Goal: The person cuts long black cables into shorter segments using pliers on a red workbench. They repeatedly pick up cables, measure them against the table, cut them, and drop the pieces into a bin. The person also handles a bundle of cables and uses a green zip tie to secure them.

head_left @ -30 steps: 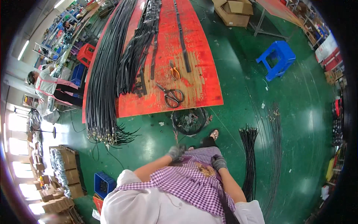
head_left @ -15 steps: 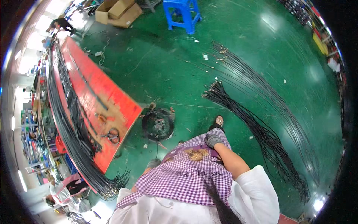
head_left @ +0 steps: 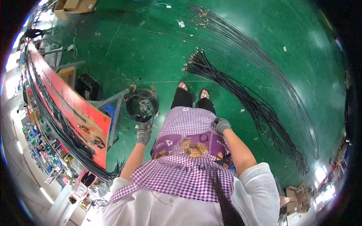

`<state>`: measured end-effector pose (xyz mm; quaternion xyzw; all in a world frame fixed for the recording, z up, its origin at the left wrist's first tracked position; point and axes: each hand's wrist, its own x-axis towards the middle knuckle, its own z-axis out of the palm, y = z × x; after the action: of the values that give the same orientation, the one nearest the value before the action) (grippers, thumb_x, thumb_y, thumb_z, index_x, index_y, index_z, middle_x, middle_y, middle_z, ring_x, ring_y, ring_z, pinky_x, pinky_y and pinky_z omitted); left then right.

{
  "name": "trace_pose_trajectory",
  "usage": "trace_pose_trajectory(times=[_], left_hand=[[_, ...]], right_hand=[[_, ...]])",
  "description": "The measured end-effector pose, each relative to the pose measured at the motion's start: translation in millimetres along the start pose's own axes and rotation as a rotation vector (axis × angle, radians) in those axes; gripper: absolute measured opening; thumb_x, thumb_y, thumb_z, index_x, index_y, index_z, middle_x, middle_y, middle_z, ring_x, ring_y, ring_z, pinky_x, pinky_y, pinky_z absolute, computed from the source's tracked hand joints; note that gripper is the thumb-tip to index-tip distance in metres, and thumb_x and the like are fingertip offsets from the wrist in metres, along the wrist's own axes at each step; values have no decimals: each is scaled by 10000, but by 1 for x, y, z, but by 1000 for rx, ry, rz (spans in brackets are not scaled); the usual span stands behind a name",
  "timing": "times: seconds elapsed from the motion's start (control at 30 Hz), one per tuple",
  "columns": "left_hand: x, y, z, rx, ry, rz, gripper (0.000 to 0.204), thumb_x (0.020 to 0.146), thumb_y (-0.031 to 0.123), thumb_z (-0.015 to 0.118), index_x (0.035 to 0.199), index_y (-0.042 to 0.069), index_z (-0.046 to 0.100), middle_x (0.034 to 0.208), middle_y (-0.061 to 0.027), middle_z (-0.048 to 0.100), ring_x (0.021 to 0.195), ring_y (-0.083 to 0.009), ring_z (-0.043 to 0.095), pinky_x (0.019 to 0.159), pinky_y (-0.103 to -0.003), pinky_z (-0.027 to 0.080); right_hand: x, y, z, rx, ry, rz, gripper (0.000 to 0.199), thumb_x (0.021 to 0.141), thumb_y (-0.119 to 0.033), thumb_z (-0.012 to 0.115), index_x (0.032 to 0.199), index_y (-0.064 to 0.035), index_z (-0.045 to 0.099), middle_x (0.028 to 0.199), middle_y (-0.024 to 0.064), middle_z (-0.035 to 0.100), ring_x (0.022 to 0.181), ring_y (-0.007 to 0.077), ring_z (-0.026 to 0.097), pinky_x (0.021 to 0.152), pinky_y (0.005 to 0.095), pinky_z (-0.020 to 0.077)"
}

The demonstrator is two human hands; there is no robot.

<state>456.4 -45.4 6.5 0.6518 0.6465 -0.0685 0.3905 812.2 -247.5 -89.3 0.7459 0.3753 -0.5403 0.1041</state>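
Observation:
My left hand [head_left: 144, 134], in a grey knit glove, hangs at my left side just below the round black bin [head_left: 132, 109]. Its fingers are loosely bent and apart, with nothing visible in them. Beside the right edge of my purple checked apron [head_left: 177, 119] is my gloved right hand [head_left: 222, 125], fingers also loosely bent; I see no object there. On the green floor ahead to the right lies a thick bundle of black cables [head_left: 241, 88]. Beyond it, thinner cables [head_left: 260, 52] are spread in a long curve, with brass-coloured ends.
A long red table [head_left: 102, 124] at the left carries black cables [head_left: 62, 132], scissors [head_left: 98, 142] and an orange-handled tool [head_left: 83, 129]. Its grey metal leg [head_left: 117, 113] stands close to the bin. Cardboard boxes [head_left: 77, 5] lie far left. Another person [head_left: 34, 34] is beyond the table.
My view has shifted: table, bin and cables sit farther left, and the blue stool is out of sight. My left hand has come out beside the apron. Both feet now show.

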Motion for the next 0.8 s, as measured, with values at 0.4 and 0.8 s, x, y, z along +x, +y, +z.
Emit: trace_pose_trajectory(times=[0.4,0.8], left_hand=[[142,54,116,217,-109,58,231,800,180,411,978,55,490,809,-132,551,751,-275,517,658,-334,413],[237,24,224,357,198,55,282,810,237,406,852,-29,488,781,-132,487,719,-233,442,651,-329,358]], right_hand=[[230,23,-46,366,195,285,367,761,-351,409,984,-77,510,961,167,529,901,295,504,772,375,392],[614,139,7,-240,359,353,266,735,-149,440,991,-114,504,1083,61,472,988,204,467,729,298,423]])
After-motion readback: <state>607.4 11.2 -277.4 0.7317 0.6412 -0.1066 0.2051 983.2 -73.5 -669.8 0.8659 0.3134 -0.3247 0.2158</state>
